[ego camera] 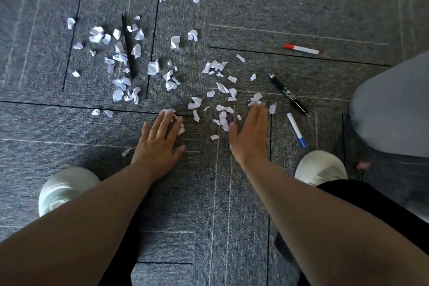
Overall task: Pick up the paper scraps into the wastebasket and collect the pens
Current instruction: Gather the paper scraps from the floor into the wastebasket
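Several white paper scraps (153, 67) lie scattered over the grey carpet, thickest at the upper left and centre. My left hand (160, 139) lies flat on the carpet, its straight fingertips on a few scraps. My right hand (251, 133) stands on its edge with straight fingers just right of a small cluster of scraps (222, 116). A black pen (289, 94) and a blue-capped marker (296, 129) lie to the right of that hand. Farther back right is a red-capped marker (301, 49). A dark pencil-like stick (128, 46) lies among the left scraps.
My two white shoes (62, 190) (321, 167) stand on the carpet either side of my arms. A large grey rounded object (392, 109) fills the right edge. No wastebasket is in view.
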`<state>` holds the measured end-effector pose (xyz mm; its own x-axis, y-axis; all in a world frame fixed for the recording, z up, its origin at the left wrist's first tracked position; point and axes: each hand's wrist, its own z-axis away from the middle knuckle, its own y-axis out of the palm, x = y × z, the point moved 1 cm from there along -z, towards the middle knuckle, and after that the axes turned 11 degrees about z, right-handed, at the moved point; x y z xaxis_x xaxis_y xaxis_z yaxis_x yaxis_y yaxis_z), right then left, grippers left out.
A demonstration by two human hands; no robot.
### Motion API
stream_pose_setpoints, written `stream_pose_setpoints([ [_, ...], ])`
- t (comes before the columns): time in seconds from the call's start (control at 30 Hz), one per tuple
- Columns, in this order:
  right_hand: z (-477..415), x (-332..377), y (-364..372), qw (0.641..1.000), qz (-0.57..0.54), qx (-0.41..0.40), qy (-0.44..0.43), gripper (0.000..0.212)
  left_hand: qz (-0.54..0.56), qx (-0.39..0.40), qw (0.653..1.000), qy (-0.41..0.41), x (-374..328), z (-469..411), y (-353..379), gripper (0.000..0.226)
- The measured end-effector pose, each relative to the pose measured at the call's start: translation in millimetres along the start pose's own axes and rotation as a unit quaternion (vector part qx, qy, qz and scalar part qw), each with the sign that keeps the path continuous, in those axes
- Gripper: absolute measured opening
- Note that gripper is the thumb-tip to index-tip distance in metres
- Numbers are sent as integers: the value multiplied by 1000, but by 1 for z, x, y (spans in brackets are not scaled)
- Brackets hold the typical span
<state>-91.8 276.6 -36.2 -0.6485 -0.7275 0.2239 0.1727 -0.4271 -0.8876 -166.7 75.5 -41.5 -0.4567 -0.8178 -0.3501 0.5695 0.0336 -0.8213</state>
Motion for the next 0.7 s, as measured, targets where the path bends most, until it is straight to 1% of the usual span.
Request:
stream_pose_setpoints([
  [0.07, -13, -15, -5, 998, 39, -8, 46, 78, -2, -2, 1000, 3, 5, -2, -3, 74],
  [0.17, -25, -16, -8, 998, 20, 6, 62, 83, 8, -1, 1000, 3, 10, -4, -6, 73],
  [0.23, -27, -7, -8, 1000, -3, 12, 12, 84, 2, 12, 1000, -1, 10, -5, -6, 72],
  [0.33, -21, 18, -4, 990, -18, 38, -131, 80, -2, 24, 1000, -2, 11, -6, -6, 71],
  [0.37, -19, 26, -2, 985, -15, 44, -163, 78, 1, 24, 1000, -1, 12, -5, -7, 71],
  [0.4, -19, 31, 0, 983, -14, 38, -178, 76, 1, 24, 1000, -1, 14, -5, -8, 71],
  [0.43, -20, 34, 0, 985, -16, 23, -171, 74, 0, 22, 1000, 0, 16, -4, -10, 71],
  [0.5, -26, 32, -2, 993, -19, -12, -114, 73, -8, 18, 1000, -1, 21, -3, -14, 72],
  [0.57, -38, 23, -6, 998, -8, -14, -63, 76, -16, 18, 1000, -7, 25, -3, -16, 73],
  [0.63, -53, 19, -9, 998, 23, 10, -58, 79, -7, 18, 1000, -12, 26, -4, -17, 74],
  [0.7, -62, 25, -11, 994, 37, 37, -93, 76, 5, 15, 1000, -7, 23, -10, -18, 75],
])
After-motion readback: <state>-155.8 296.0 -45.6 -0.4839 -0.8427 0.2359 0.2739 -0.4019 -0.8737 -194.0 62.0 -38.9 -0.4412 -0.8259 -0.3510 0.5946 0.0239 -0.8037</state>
